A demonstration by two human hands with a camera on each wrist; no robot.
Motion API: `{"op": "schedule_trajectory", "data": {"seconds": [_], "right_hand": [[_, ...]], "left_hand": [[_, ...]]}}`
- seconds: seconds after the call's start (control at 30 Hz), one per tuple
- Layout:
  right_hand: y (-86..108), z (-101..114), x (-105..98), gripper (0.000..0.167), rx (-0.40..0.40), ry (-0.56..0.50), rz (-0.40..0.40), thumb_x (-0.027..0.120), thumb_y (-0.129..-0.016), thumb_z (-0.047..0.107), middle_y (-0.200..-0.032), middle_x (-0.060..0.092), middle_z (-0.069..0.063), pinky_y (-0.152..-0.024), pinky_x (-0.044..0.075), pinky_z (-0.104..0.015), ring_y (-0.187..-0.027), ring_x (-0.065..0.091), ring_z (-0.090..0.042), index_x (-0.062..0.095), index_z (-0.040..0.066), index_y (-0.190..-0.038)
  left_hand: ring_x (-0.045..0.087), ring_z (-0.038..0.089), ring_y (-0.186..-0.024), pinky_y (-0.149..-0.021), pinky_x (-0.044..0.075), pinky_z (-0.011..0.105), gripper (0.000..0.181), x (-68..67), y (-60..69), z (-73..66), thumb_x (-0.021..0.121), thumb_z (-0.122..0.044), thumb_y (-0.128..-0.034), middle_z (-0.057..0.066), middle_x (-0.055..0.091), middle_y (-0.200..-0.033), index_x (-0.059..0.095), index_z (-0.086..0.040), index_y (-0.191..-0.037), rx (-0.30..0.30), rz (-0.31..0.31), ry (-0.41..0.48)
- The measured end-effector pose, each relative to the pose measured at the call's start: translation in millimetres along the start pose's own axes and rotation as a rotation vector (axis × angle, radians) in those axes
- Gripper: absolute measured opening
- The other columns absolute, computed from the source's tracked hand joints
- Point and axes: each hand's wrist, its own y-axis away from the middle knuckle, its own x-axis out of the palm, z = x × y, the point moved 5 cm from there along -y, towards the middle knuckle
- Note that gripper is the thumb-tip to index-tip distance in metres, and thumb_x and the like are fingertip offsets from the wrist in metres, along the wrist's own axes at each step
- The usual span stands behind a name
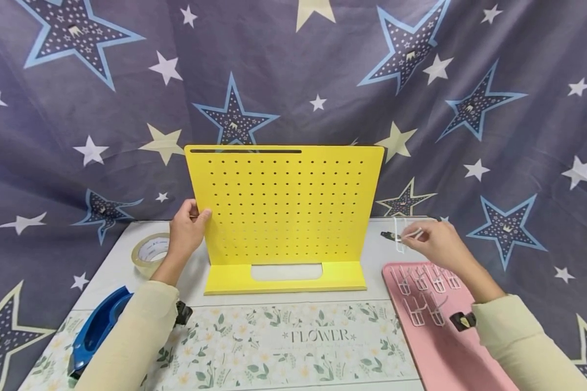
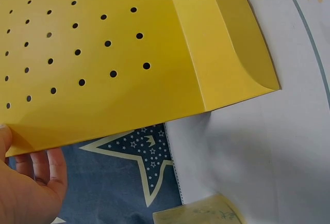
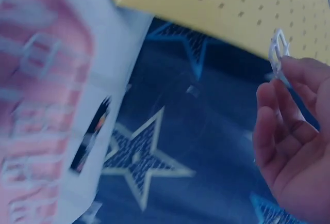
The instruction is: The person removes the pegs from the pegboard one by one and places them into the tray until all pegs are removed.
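A yellow pegboard point(image 1: 283, 206) with rows of small holes stands upright on its folded base at the back of the table. My left hand point(image 1: 186, 228) grips its left edge, thumb on the front face and fingers behind; the left wrist view shows this hand point(image 2: 36, 182) at the board's edge too. Right of the board, my right hand point(image 1: 435, 244) pinches a white wire hook point(image 1: 399, 234) in the air. In the right wrist view the hook point(image 3: 278, 53) sticks up from the thumb and fingertips, apart from the board.
A pink tray point(image 1: 450, 353) at the right holds several more white wire hooks point(image 1: 416, 312). Behind the raised hook lies a small black item point(image 1: 387, 235). At the left are a roll of tape point(image 1: 149, 266) and a blue tool or holder point(image 1: 95, 331). A star-printed curtain hangs behind.
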Motion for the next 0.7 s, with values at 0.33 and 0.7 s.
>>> {"op": "schedule_trajectory", "data": {"seconds": [0.33, 0.7], "right_hand": [[52.3, -58, -15, 0.008, 0.019, 0.062, -0.012, 0.081, -0.083, 0.016, -0.074, 0.074, 0.009, -0.061, 0.048, -0.024, -0.065, 0.056, 0.009, 0.077, 0.021, -0.088], [101.6, -109, -8, 0.005, 0.178, -0.019, 0.239, 0.077, -0.089, 0.020, -0.080, 0.073, 0.008, -0.057, 0.047, -0.023, -0.067, 0.055, 0.007, 0.076, 0.016, -0.091]], "left_hand": [[0.061, 0.027, -0.099, -0.080, 0.046, 0.033, 0.027, -0.6, 0.9, 0.4, 0.062, -0.027, -0.1026, 0.015, 0.063, -0.110, 0.056, -0.007, -0.120, -0.010, -0.006, 0.001], [0.060, 0.027, -0.097, -0.079, 0.045, 0.032, 0.027, 0.8, 0.8, -1.7, 0.060, -0.027, -0.1034, 0.015, 0.062, -0.108, 0.055, -0.006, -0.121, -0.005, 0.006, -0.011]]}}
